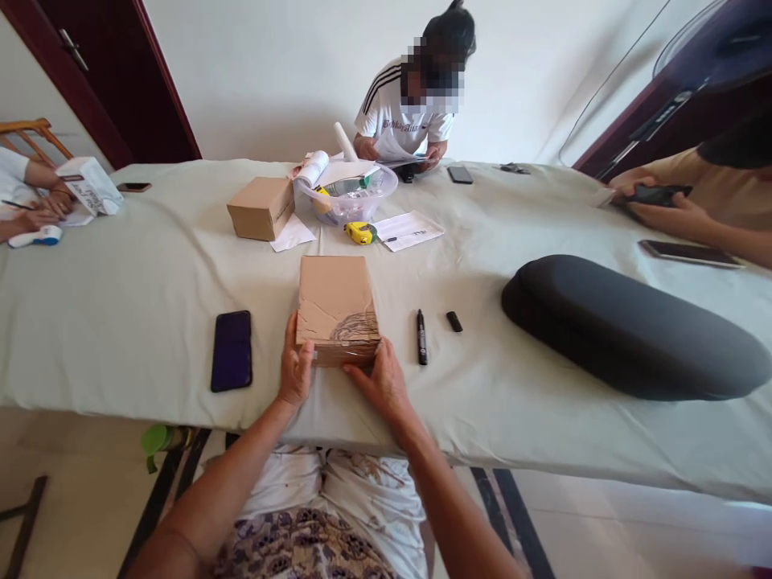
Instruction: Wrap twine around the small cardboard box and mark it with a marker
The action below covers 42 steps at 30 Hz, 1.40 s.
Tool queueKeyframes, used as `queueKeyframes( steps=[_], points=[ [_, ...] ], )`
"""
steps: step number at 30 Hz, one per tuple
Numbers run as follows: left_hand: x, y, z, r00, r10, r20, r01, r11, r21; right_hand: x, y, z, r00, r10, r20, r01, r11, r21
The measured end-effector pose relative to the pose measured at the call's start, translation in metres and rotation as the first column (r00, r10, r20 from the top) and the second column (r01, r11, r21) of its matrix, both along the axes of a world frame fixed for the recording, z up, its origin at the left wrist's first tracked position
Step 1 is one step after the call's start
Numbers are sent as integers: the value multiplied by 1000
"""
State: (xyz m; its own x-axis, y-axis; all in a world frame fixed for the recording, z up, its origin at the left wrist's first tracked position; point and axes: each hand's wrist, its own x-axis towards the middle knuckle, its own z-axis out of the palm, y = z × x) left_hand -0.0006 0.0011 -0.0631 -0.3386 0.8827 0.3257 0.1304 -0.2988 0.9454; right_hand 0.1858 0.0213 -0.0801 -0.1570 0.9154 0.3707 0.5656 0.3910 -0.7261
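A brown cardboard box [334, 293] rests on the cloth-covered table in front of me, with black scribbled lines on the near right part of its top. My left hand [297, 366] grips its near left corner, thumb on the near face. At the near right corner, my right hand [381, 376] holds the box, its thumb along the bottom edge. Just right of the box lies an uncapped black marker [421, 338], and its black cap [454, 322] sits apart from it. To the left is a dark phone [232, 351], lying flat.
Behind the box stand a second cardboard box [260, 209], a plastic basin [386, 193] of supplies and a yellow tape measure [360, 233]. A large dark grey cushion-like object [633, 326] lies right. Other people sit at the far side, left and right. The table's near edge [482, 460] is close.
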Motion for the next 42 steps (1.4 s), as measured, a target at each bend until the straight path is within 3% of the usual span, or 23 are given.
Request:
queueKeyframes(
  steps=[5,11,22,31,42],
  points=[
    [7,-3,1,999,-48,-6,47,998,-52,5,2,1,998,-35,-56,34,999,-14],
    [21,-13,1,997,-83,-4,82,989,-121,20,0,-8,989,-143,22,145,978,-147],
    [20,-17,-7,980,-196,9,193,951,-240,31,-2,-25,956,-261,131,283,939,-194],
    [18,-16,-1,994,-108,30,111,986,-122,26,-4,-13,967,-188,174,223,951,-213],
    [9,-4,2,999,-6,54,8,1000,-30,10,1,-1,997,-67,25,69,994,-87]
  ],
)
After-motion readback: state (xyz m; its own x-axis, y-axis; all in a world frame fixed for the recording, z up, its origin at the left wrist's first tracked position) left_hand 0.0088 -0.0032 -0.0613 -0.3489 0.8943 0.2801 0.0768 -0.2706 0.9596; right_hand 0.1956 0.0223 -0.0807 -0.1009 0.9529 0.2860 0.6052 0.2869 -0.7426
